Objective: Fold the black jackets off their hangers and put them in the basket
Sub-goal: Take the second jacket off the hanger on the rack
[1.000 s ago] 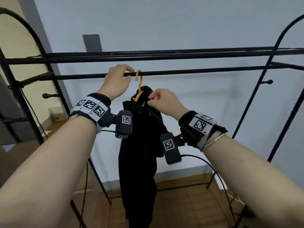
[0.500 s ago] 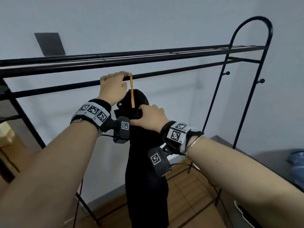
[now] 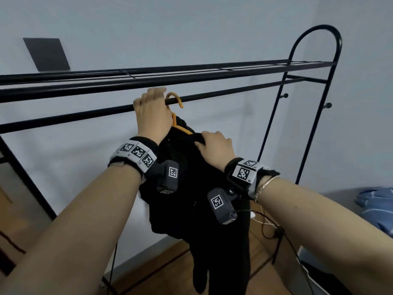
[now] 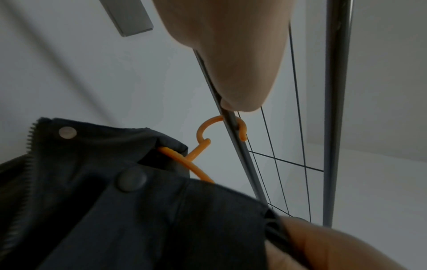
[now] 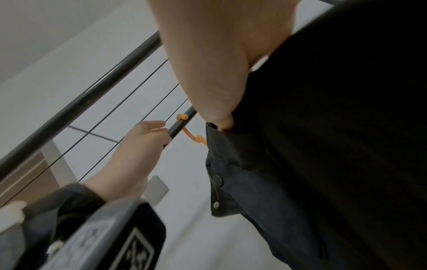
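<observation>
Nearest, two bare forearms reach up, each wrist strapped with a band of black-and-white square markers and a small grey camera block. The right hand (image 3: 214,149) has its fingers curled into the shoulder of the black jacket (image 3: 191,201), pinching a fold of the cloth; the right wrist view shows the thumb tucked into the collar edge, which the head view hides. The jacket hangs limp below, matte and dark, on an orange hanger (image 3: 177,116) of thin moulded plastic. Only the wrist views reveal its trim: a toothed zip edge and round metal snaps (image 4: 67,132) along the placket. Just beyond, the left hand (image 3: 152,112) wraps around the slim black rail (image 3: 223,92), fingers over the top, right beside the hanger's hook, which curls over the same rail. The left wrist view shows that hook seated on the smooth metal tube. Above sits a wire-grid shelf (image 3: 191,71) between arched end frames. Far right, crumpled blue fabric (image 3: 376,201) lies low; behind, a pale wall.
</observation>
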`<state>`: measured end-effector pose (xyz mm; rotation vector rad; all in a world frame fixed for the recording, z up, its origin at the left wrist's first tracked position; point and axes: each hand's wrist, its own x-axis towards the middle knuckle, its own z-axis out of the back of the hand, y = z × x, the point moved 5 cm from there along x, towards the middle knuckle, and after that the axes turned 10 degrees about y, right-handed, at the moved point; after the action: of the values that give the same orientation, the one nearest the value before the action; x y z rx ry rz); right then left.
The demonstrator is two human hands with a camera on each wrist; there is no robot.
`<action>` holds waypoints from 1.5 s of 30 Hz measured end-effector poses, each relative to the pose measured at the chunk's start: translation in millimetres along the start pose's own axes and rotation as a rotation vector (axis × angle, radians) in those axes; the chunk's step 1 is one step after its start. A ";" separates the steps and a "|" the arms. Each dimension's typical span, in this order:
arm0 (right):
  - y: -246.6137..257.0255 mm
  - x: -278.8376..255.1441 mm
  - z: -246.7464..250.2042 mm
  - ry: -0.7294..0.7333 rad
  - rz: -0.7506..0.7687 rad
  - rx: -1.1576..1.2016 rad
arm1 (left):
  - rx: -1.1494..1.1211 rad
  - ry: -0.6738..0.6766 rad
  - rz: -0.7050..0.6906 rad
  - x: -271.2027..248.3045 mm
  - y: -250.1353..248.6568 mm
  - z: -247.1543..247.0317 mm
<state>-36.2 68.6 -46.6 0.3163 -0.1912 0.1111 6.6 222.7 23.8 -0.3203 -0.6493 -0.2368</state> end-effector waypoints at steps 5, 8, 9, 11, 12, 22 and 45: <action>3.0 16.4 16.7 -0.061 0.031 -0.020 | 0.028 -0.005 -0.045 -4.0 3.9 -0.4; 8.3 31.0 23.8 -0.029 0.034 0.009 | 0.003 -0.035 -0.079 -5.3 0.5 -1.9; 10.3 34.3 22.9 -0.009 0.037 0.001 | -0.016 -0.049 -0.102 -7.1 -0.2 -3.1; 9.1 34.5 16.2 0.035 0.030 -0.031 | -0.068 -0.097 -0.190 -13.9 -1.3 -6.6; 4.4 31.0 10.9 0.055 0.015 -0.036 | -0.089 -0.122 -0.235 -19.6 -1.7 -9.3; -92.9 -29.0 -7.7 0.100 -0.162 0.110 | 0.034 0.452 -0.209 -45.8 -5.8 -102.2; -272.9 -303.9 123.1 -0.424 -0.600 0.065 | -0.486 0.875 -0.581 -147.8 -345.5 -160.0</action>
<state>-316.0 -252.3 -75.1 0.4482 -0.5043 -0.5490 -127.6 -137.8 -113.6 -0.4428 0.2161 -1.0334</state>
